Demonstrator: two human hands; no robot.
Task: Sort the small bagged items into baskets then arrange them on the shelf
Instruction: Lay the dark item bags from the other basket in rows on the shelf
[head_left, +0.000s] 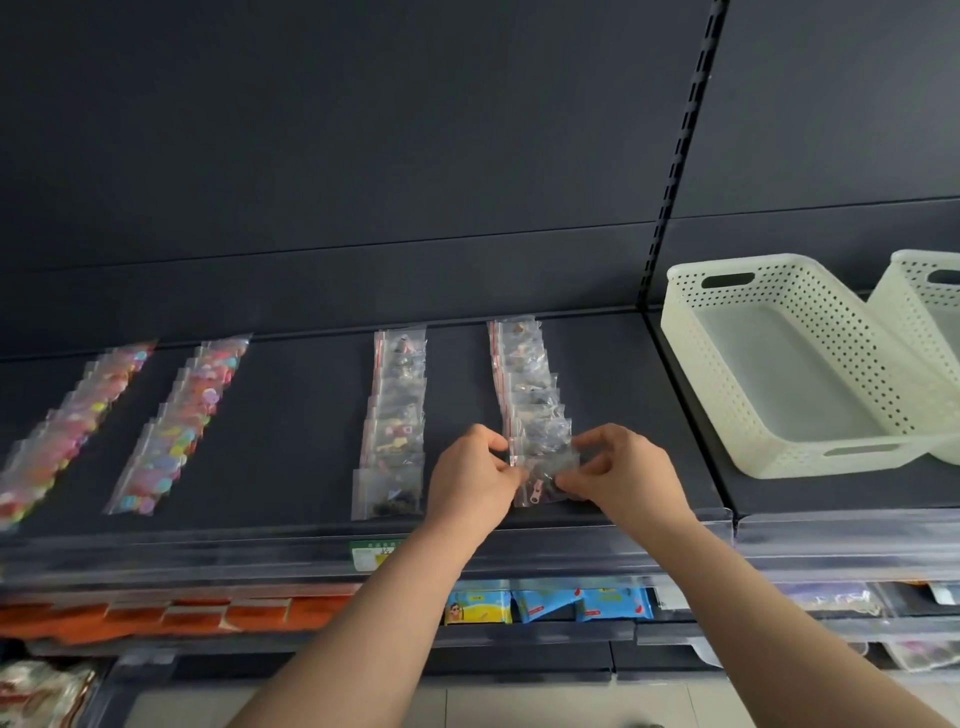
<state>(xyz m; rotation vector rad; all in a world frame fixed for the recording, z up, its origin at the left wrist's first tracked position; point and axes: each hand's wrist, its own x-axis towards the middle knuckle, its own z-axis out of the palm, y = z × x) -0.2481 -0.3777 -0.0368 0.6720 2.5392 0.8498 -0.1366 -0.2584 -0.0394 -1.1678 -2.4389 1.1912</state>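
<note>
On the dark shelf (291, 499) lie several rows of small clear zip bags. Two rows at the left (78, 421) (176, 431) hold colourful pieces. Two rows in the middle (397, 410) (530, 384) hold darker small parts. My left hand (475, 475) and my right hand (628, 470) both pinch the front bag (543, 483) of the right middle row, one on each side of it. This bag holds a small metal zipper pull and rests on the shelf near its front edge.
A pale perforated basket (810, 436) stands tilted on the shelf to the right, with a second basket (924, 312) behind it. A slotted upright (680, 150) divides the shelf bays. Lower shelves carry orange packs (171, 613) and blue packets (582, 605).
</note>
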